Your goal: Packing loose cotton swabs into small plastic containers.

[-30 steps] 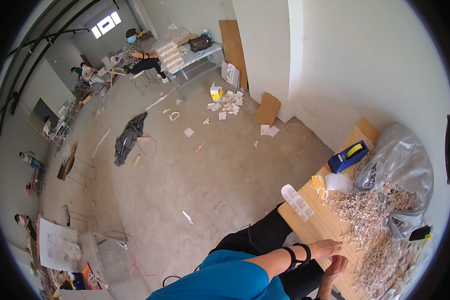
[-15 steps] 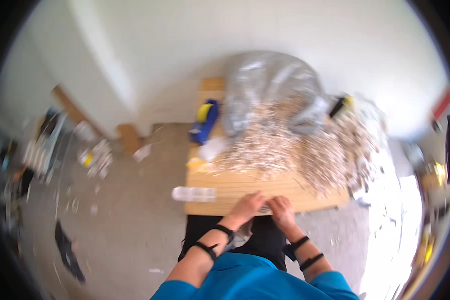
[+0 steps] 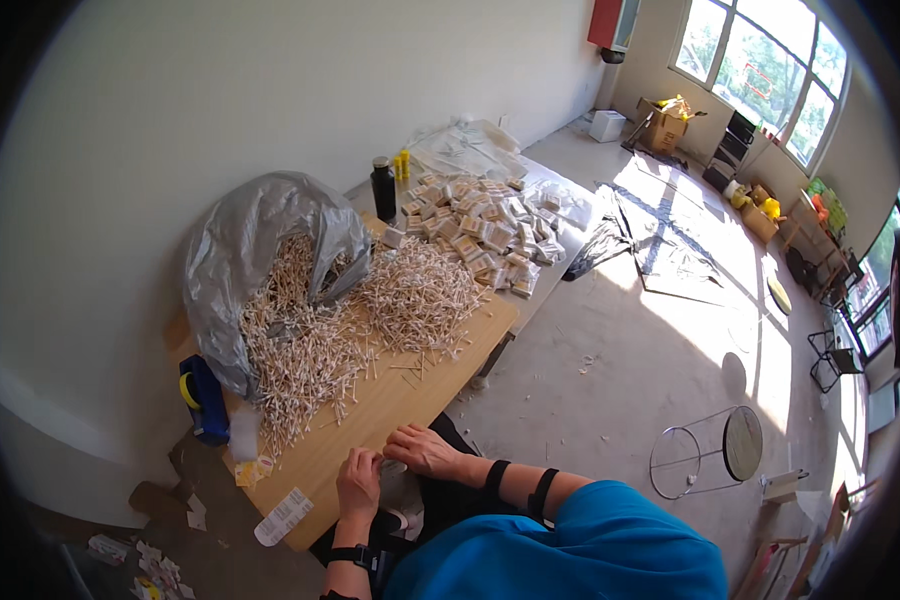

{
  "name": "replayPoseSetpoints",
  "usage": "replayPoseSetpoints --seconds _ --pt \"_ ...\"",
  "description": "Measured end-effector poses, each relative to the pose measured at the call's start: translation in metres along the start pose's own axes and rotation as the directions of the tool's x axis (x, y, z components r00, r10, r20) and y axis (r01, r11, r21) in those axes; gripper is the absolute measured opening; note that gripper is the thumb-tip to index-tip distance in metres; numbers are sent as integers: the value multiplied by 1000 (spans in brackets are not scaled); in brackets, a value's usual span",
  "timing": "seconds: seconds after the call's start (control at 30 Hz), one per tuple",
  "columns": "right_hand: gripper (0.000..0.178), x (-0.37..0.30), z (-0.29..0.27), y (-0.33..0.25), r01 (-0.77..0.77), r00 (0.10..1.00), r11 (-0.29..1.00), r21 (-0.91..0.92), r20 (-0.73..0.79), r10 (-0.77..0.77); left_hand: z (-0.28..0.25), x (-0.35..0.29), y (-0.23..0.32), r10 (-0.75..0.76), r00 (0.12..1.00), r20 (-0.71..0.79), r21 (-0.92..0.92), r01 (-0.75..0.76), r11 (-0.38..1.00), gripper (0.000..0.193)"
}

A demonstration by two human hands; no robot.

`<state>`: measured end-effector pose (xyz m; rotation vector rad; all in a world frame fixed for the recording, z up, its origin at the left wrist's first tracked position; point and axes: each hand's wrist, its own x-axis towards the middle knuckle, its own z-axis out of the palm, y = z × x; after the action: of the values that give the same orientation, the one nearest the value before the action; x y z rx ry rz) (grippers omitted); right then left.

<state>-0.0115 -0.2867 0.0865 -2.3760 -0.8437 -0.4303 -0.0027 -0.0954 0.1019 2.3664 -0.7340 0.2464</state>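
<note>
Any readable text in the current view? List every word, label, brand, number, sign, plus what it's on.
Nothing I can quote.
White printed strip: print too small.
Yellow-and-white packet: too small.
Piled small packs: too small.
Cardboard box: marks too small.

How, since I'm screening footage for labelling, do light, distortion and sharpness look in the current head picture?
Head view: glare at the large window and on the sunlit floor; head view: dark corners, with fisheye bending toward the rim; head view: left hand and right hand fairly sharp, but whatever lies between them too small to tell.
</note>
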Motion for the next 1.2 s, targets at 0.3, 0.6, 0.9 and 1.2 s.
replayPoseSetpoints --seconds 0.3,0.6,0.9,1.2 --pt "12 1 -4 -5 -98 994 979 180 -29 105 -15 -3 3 -10 999 46 20 10 1000 10" --pt "5 -6 -27 -17 -273 960 939 211 -7 280 -126 10 -170 -445 734 -513 295 638 712 52" --pt "6 -19 -30 -11 -404 914 898 176 122 387 -131 14 -226 -551 793 -260 645 567 512 22" --pt "6 31 17 -15 -237 962 927 292 204 182 -161 -26 -210 -432 843 -321 549 537 641 26"
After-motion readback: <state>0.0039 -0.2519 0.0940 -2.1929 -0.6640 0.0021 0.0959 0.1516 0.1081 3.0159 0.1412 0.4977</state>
